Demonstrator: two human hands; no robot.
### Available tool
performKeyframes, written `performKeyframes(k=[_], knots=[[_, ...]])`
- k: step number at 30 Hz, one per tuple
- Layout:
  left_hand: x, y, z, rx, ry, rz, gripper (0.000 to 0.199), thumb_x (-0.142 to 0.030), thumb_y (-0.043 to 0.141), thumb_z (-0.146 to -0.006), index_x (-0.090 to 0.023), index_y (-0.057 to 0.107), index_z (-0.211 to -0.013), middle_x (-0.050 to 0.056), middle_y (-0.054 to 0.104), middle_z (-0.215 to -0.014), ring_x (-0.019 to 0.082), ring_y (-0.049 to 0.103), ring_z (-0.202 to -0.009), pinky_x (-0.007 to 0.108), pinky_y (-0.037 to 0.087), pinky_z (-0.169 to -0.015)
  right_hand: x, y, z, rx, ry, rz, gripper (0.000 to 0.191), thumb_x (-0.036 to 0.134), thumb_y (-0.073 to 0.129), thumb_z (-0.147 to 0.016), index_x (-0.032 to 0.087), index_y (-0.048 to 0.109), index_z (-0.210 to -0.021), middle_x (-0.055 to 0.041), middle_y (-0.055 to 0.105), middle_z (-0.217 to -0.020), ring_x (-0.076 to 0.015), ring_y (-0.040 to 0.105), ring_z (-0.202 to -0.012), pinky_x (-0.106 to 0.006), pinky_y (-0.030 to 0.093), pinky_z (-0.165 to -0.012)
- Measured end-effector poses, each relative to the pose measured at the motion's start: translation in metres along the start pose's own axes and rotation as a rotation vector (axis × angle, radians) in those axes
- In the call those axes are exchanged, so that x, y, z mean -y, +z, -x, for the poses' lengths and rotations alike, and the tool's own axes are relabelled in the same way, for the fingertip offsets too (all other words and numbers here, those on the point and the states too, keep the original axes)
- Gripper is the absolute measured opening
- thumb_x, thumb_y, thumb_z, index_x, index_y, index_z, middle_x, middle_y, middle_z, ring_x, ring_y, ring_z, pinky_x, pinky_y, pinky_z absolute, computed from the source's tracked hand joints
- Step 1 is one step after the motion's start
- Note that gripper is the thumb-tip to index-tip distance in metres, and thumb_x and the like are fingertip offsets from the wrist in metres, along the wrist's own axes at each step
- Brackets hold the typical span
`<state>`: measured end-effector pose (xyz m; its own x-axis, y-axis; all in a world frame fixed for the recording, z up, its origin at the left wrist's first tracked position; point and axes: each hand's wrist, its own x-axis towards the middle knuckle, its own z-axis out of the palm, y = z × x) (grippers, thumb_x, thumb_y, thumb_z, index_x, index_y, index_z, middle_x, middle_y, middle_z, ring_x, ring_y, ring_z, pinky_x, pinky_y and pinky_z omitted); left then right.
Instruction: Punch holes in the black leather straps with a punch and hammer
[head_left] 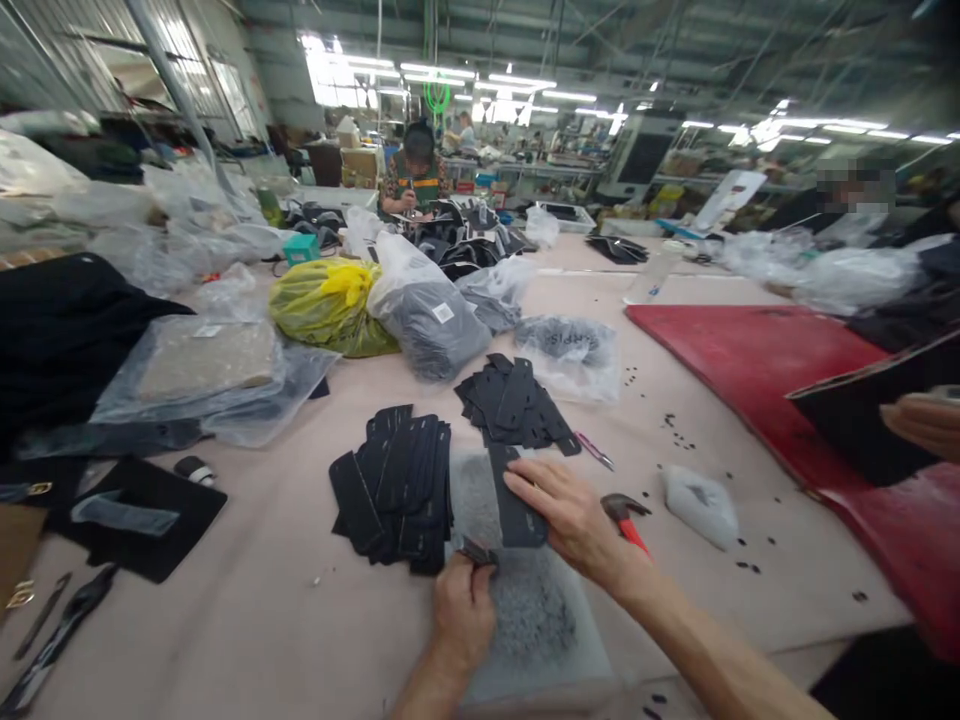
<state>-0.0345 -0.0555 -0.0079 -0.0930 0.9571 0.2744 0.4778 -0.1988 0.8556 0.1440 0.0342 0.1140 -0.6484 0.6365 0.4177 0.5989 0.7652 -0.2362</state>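
Note:
A worn translucent block (532, 620) lies on the table in front of me, with a smaller grey pad (474, 490) at its far end. My left hand (465, 605) is closed on a small dark metal tool (478, 552) near the block's far edge. On a dark strip-shaped piece (517, 515) rests my right hand (559, 510), its fingers extended over the piece. Left of the pad is a stack of dark pieces (397, 480); a second pile (514, 400) lies beyond it.
A hammer (626, 515) and pink-handled snips (594, 450) lie right of my right hand. Farther right are a small clear bag (700, 507) and a red sheet (765, 370). Filled bags, one yellow (330, 305), stand behind the piles. A person (416, 175) sits across the table.

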Motion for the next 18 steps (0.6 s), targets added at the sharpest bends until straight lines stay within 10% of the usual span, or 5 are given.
performKeyframes(k=[6,18], knots=[[-0.011,-0.004,-0.005,0.01,-0.063,0.025,0.021,-0.019,0.048,-0.087,-0.017,0.069,-0.093,0.009,0.074,-0.091,0.022,0.071,-0.087,0.032,0.057,-0.079,0.027,0.048,0.115,0.269,0.085,-0.102,0.054,0.004,0.038,-0.083,0.02,0.055,-0.131,-0.0094,0.053,-0.138,-0.0247,0.034,-0.138,-0.049,0.04,-0.109],[-0.041,0.004,-0.05,0.033,-0.115,0.013,0.019,-0.023,0.051,-0.085,-0.015,0.068,-0.085,0.006,0.073,-0.083,0.02,0.067,-0.08,0.029,0.051,-0.075,0.032,0.056,0.125,0.282,0.169,-0.176,0.067,0.006,0.044,-0.069,0.017,0.053,-0.134,-0.0095,0.045,-0.146,-0.0264,0.027,-0.142,-0.053,0.028,-0.115]])
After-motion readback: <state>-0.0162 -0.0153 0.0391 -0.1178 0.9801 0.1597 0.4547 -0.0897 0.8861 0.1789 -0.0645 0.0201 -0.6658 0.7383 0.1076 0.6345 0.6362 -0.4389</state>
